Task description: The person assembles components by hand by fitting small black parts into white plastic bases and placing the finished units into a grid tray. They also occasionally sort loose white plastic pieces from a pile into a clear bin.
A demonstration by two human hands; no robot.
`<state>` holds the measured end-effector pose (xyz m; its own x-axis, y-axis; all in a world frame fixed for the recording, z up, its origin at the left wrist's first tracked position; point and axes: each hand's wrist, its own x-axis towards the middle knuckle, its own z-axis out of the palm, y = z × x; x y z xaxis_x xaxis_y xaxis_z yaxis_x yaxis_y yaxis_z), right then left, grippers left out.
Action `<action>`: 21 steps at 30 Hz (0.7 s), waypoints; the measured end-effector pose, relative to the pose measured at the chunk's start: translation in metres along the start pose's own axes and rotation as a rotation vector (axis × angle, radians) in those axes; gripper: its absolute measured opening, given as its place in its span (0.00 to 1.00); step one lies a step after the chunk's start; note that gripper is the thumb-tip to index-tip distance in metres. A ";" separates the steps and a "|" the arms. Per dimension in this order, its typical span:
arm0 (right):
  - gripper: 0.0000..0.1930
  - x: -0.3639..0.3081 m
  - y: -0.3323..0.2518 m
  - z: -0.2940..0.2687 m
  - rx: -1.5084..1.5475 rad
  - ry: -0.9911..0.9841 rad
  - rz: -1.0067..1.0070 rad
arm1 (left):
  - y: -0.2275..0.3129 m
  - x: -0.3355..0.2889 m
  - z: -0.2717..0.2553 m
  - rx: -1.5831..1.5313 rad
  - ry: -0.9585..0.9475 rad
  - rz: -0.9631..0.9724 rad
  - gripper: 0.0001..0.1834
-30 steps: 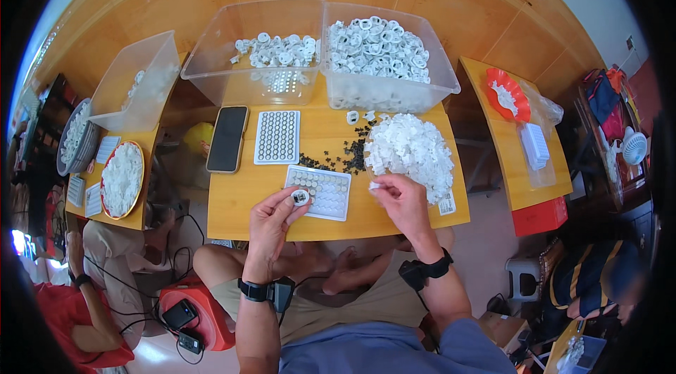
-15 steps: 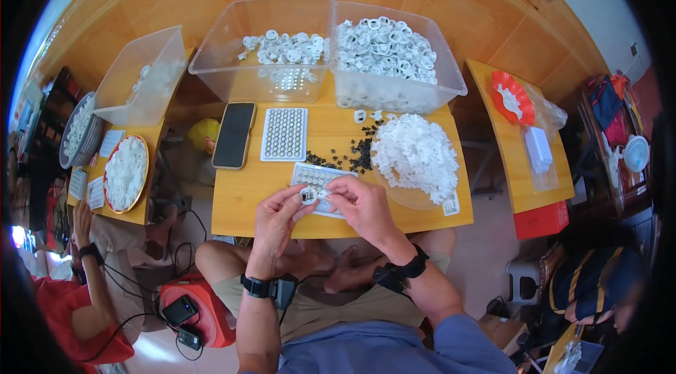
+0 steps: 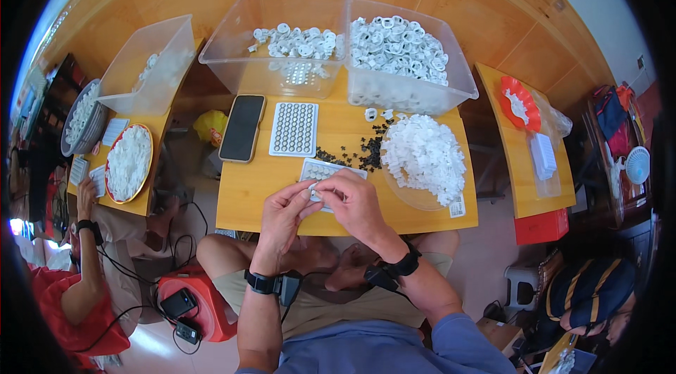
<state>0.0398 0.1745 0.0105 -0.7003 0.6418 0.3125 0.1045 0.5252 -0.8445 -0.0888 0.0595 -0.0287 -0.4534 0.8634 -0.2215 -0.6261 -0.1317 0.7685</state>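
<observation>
Near the front edge of the table, my left hand grips a small round white plastic housing between thumb and fingers. My right hand meets it there, its fingers pinched on the housing and largely covering it. Any small part under those fingertips is hidden. Just beyond my hands, partly covered by them, lies a white tray of round pieces. Small black parts are scattered beside it, and a heap of small white plastic pieces sits to the right.
A second filled tray and a phone lie at left. Two clear bins of white housings stand behind. Another person's hand is at the left table, near a bowl of white pieces. A red dish sits on the right table.
My right fingers have closed in on the housing, which was more exposed before, with a small white piece then in the right fingertips. The whole view has shifted slightly.
</observation>
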 end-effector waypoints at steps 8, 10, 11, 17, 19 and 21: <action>0.04 -0.001 0.002 -0.002 -0.060 0.018 -0.107 | -0.002 0.001 0.000 -0.030 -0.002 -0.006 0.14; 0.04 -0.001 0.001 -0.001 -0.053 0.016 -0.055 | -0.005 0.001 0.001 0.066 -0.045 0.054 0.14; 0.05 -0.002 0.001 -0.001 -0.033 0.013 -0.019 | -0.006 0.001 0.001 0.079 -0.005 0.037 0.14; 0.05 -0.003 0.002 -0.003 0.180 -0.007 0.191 | -0.009 -0.002 0.010 0.213 0.023 0.123 0.13; 0.06 -0.003 0.004 -0.006 0.235 -0.037 0.234 | -0.008 -0.004 0.013 0.242 0.008 0.134 0.13; 0.07 -0.003 0.006 -0.008 0.247 -0.068 0.304 | -0.006 -0.005 0.015 0.238 0.033 0.116 0.13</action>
<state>0.0477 0.1802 0.0082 -0.7092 0.7049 0.0094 0.1475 0.1613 -0.9758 -0.0731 0.0634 -0.0228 -0.5364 0.8322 -0.1403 -0.4037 -0.1071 0.9086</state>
